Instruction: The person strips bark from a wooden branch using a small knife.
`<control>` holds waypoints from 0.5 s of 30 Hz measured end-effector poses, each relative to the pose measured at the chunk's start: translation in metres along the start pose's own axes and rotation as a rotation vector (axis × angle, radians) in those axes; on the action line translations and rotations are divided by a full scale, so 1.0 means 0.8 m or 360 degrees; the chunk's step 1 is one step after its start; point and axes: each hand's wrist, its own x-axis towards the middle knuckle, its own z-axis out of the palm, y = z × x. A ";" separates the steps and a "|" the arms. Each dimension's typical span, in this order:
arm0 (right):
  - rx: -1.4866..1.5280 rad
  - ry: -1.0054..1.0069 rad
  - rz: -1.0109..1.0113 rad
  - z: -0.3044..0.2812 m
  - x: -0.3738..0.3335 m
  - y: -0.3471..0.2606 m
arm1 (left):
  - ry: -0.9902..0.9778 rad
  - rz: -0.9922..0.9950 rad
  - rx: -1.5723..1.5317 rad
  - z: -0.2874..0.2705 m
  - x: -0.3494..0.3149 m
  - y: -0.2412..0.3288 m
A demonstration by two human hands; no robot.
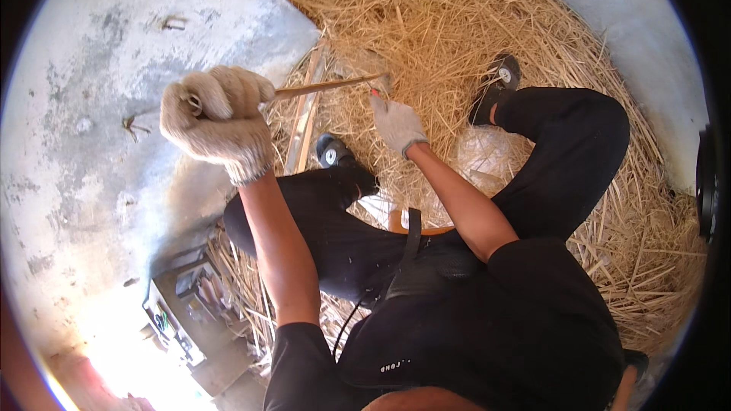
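Observation:
My left hand [217, 118], in a knitted off-white work glove, is closed in a fist, raised at the left in front of the wall. From it a thin strip of split bamboo or wood [327, 86] juts out to the right, nearly level. My right hand [397, 125], gloved too, is lower and closer to the middle, by the strip's far end. Its fingers are closed on a small tool with a red part [375, 92]; what kind of tool cannot be made out. The tool sits close to the strip's tip; whether they touch is unclear.
Straw-coloured shavings [426, 23] cover the floor around my spread legs and dark shoes. Longer slats [306, 106] lean by the corner of the stained whitish wall [99, 68]. At lower left stands a box-like shelf [179, 320] with small items. Another pale wall [632, 23] rises at right.

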 end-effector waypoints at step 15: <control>0.0350 0.0017 0.0096 0.012 0.003 -0.010 | 0.0020 -0.0157 -0.0114 -0.005 0.010 0.004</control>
